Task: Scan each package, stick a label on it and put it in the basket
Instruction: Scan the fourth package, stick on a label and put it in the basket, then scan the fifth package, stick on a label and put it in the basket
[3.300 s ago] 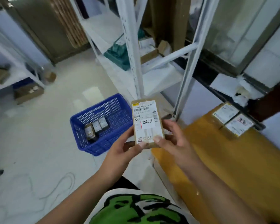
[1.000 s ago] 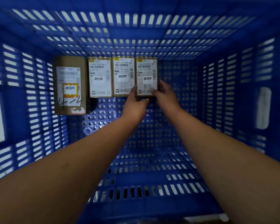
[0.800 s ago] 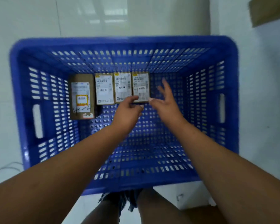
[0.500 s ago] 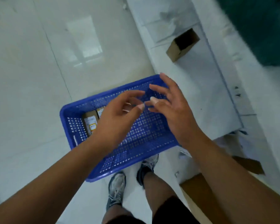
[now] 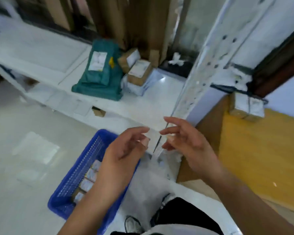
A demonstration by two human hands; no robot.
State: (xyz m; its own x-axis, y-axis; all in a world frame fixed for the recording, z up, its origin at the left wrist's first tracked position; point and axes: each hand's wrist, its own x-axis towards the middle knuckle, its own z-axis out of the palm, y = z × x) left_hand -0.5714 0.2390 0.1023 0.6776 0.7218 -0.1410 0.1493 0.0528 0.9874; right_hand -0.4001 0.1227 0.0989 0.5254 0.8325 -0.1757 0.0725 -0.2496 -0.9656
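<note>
The blue basket point(image 5: 85, 168) stands on the white floor at lower left, with a row of several small labelled packages point(image 5: 89, 180) along its inner side. My left hand point(image 5: 126, 150) hovers above the basket's right end, fingers loosely bent and holding nothing. My right hand point(image 5: 185, 141) floats beside it, fingers spread and relaxed, also holding nothing. Two more labelled brown packages point(image 5: 246, 107) lie at the far corner of the yellow table point(image 5: 261, 158) on the right.
A white shelf post point(image 5: 200, 73) rises just behind my hands. On the low white shelf sit a green mailer bag point(image 5: 100, 73) and small brown boxes point(image 5: 139, 70). My feet point(image 5: 132, 224) stand beside the basket.
The package I held went into the basket beside the others and both hands let go. My hands have risen out of the basket and my view has lifted toward the shelf and table.
</note>
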